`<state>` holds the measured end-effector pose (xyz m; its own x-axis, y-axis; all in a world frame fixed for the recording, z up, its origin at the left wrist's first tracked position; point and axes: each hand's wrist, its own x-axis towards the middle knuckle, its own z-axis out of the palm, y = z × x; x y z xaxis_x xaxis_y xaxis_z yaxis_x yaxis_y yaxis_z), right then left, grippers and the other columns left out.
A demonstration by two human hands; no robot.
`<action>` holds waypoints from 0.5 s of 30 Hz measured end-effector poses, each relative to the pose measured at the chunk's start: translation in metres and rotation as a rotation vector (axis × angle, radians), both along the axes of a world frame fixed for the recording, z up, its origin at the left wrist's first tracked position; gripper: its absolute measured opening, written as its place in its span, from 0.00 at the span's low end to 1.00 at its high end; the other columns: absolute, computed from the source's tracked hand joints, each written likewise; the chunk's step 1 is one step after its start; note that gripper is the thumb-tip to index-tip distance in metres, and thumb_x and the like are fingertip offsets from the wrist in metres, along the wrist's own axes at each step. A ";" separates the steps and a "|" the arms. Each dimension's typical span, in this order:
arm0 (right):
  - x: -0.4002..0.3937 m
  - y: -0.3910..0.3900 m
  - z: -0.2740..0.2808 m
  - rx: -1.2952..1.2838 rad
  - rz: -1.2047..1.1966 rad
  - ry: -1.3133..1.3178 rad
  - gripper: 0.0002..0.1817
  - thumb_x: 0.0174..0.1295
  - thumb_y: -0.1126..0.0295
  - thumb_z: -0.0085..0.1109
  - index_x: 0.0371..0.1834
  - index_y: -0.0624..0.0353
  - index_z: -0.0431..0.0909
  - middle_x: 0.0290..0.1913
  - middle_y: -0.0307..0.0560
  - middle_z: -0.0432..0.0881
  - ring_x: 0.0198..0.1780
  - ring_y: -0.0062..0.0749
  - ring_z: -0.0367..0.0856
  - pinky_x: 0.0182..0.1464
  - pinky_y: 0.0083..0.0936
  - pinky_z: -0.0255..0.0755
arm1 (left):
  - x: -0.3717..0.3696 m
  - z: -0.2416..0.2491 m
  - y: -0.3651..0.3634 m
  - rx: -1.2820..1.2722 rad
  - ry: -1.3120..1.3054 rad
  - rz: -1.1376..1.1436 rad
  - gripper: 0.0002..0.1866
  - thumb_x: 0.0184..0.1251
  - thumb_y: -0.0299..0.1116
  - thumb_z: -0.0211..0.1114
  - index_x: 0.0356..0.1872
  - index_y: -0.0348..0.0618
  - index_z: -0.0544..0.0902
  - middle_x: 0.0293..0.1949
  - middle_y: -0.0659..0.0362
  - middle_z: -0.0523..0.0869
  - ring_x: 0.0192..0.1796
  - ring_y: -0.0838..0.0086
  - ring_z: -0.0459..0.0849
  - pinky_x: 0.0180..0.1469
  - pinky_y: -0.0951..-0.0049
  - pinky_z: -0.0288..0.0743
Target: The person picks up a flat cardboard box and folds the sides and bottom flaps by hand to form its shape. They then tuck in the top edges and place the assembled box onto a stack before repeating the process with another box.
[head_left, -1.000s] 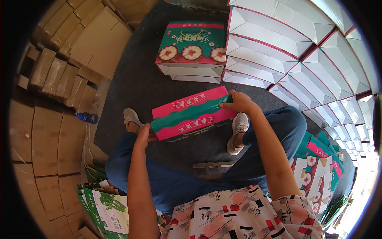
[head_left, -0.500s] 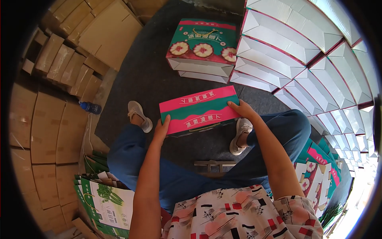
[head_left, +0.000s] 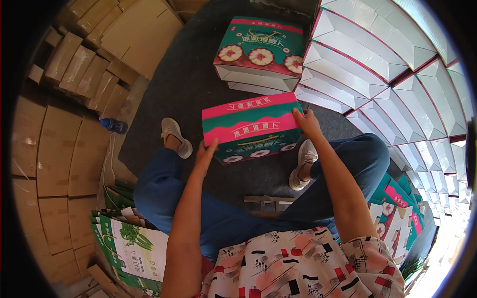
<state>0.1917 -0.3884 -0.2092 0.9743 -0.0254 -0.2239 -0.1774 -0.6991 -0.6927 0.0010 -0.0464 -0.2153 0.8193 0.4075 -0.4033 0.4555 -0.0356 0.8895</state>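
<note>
Between my two hands is a pink and green gift box (head_left: pixel 253 126) with white lettering, its top face toward me and its front, printed with sliced radishes, tilted downward. My left hand (head_left: pixel 205 153) grips the lower left corner, thumb on the pink edge. At the right end, my right hand (head_left: pixel 306 121) holds the box with its thumb on top; the other fingers are mostly hidden behind it. Just beyond lies a similar box (head_left: pixel 261 47) with a yellow cord handle, apparently on top of another one.
White-sided boxes (head_left: pixel 348 54) are stacked in a wall at right. Brown cartons (head_left: pixel 59 154) line the left, with a blue bottle (head_left: pixel 114 125) near them. Flat green-white packages (head_left: pixel 134 248) lie at lower left, flat pink-green ones (head_left: pixel 397 198) at lower right. A small wooden frame (head_left: pixel 268 201) is between the legs.
The held box has moved a little away from me and tipped, so more of its printed front shows. Both hands have kept their hold. The whole view has shifted slightly.
</note>
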 end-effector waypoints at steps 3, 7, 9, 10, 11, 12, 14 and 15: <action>0.003 0.007 0.016 0.186 0.002 0.046 0.44 0.54 0.34 0.54 0.56 0.67 0.70 0.46 0.61 0.79 0.42 0.44 0.82 0.32 0.33 0.78 | -0.001 0.002 -0.011 0.101 -0.147 -0.119 0.30 0.55 0.46 0.71 0.56 0.40 0.73 0.54 0.53 0.78 0.56 0.67 0.76 0.54 0.69 0.71; 0.007 0.005 0.000 0.258 -0.041 0.068 0.41 0.56 0.35 0.51 0.51 0.67 0.75 0.44 0.65 0.81 0.49 0.50 0.80 0.52 0.35 0.70 | -0.002 -0.033 -0.003 0.057 0.019 -0.302 0.29 0.53 0.38 0.74 0.55 0.38 0.74 0.53 0.52 0.80 0.53 0.69 0.79 0.51 0.71 0.73; 0.006 0.004 0.001 0.310 -0.035 0.096 0.40 0.56 0.35 0.51 0.49 0.66 0.76 0.44 0.64 0.81 0.50 0.50 0.80 0.52 0.35 0.70 | -0.001 -0.035 -0.004 0.049 0.000 -0.329 0.29 0.53 0.38 0.74 0.55 0.37 0.74 0.51 0.53 0.81 0.51 0.70 0.80 0.50 0.70 0.74; 0.007 0.004 0.004 0.267 -0.001 0.104 0.39 0.56 0.35 0.50 0.49 0.66 0.76 0.44 0.64 0.81 0.50 0.50 0.80 0.52 0.36 0.70 | -0.001 -0.038 -0.003 0.053 -0.007 -0.309 0.29 0.53 0.38 0.74 0.54 0.37 0.74 0.50 0.53 0.82 0.51 0.70 0.80 0.50 0.71 0.74; 0.009 0.005 0.008 0.226 0.033 0.109 0.39 0.56 0.35 0.50 0.49 0.65 0.77 0.44 0.64 0.81 0.50 0.51 0.80 0.52 0.37 0.70 | -0.001 -0.040 0.000 0.060 -0.016 -0.289 0.29 0.53 0.39 0.74 0.54 0.37 0.75 0.50 0.53 0.82 0.51 0.70 0.80 0.49 0.71 0.74; 0.010 0.005 0.012 0.186 0.066 0.113 0.39 0.56 0.35 0.50 0.49 0.64 0.77 0.44 0.64 0.81 0.50 0.52 0.80 0.52 0.38 0.70 | 0.000 -0.042 0.002 0.068 -0.026 -0.270 0.29 0.53 0.39 0.74 0.54 0.37 0.75 0.49 0.53 0.82 0.51 0.70 0.80 0.49 0.71 0.74; 0.003 0.014 0.035 0.071 0.130 0.034 0.38 0.57 0.35 0.49 0.50 0.64 0.77 0.45 0.64 0.80 0.50 0.53 0.79 0.53 0.39 0.69 | -0.001 -0.021 0.000 0.082 0.054 -0.145 0.28 0.54 0.40 0.73 0.53 0.36 0.76 0.48 0.54 0.83 0.50 0.71 0.80 0.49 0.71 0.74; -0.002 0.021 0.050 0.012 0.161 -0.005 0.38 0.57 0.35 0.48 0.50 0.63 0.77 0.46 0.65 0.80 0.51 0.54 0.78 0.53 0.40 0.69 | -0.001 -0.006 -0.001 0.088 0.096 -0.082 0.27 0.54 0.40 0.73 0.52 0.36 0.76 0.48 0.54 0.83 0.50 0.71 0.80 0.48 0.72 0.74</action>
<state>0.1898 -0.3673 -0.1590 0.9666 0.1336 -0.2186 -0.0607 -0.7095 -0.7020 0.0002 -0.0474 -0.2211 0.8111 0.3778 -0.4466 0.5303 -0.1526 0.8340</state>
